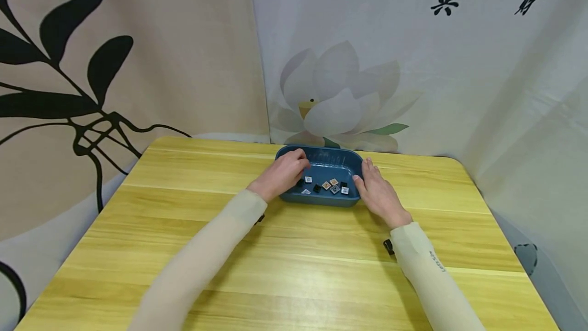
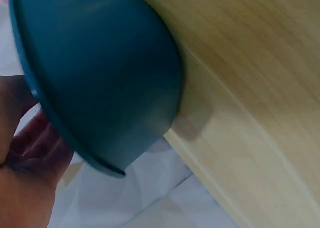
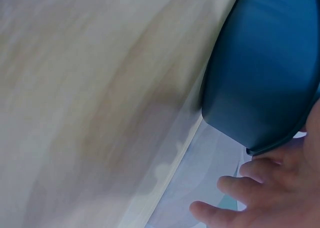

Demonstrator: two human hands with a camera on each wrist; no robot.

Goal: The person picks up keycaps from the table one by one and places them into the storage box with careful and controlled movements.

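A dark blue plastic bin [image 1: 327, 201] stands near the table's far edge, with several small square tiles [image 1: 334, 189] in it, some white, some black, some tan with dark marks. My left hand [image 1: 288, 167] reaches over the bin's left side, its fingers bent downward inside. Whether those fingertips hold a tile is hidden, also in the left wrist view, where the hand [image 2: 32, 153] shows beyond the rim. Against the bin's right end rests my right hand [image 1: 380, 190], thumb over the rim. Its fingers [image 3: 240, 188] look straight and spread in the right wrist view.
The bin sits on a light wooden table [image 1: 294, 269]. Behind it hangs a cloth backdrop [image 1: 349, 24] printed with a lotus, dark leaves and characters. A dark wrist device [image 1: 389, 247] is at the right cuff.
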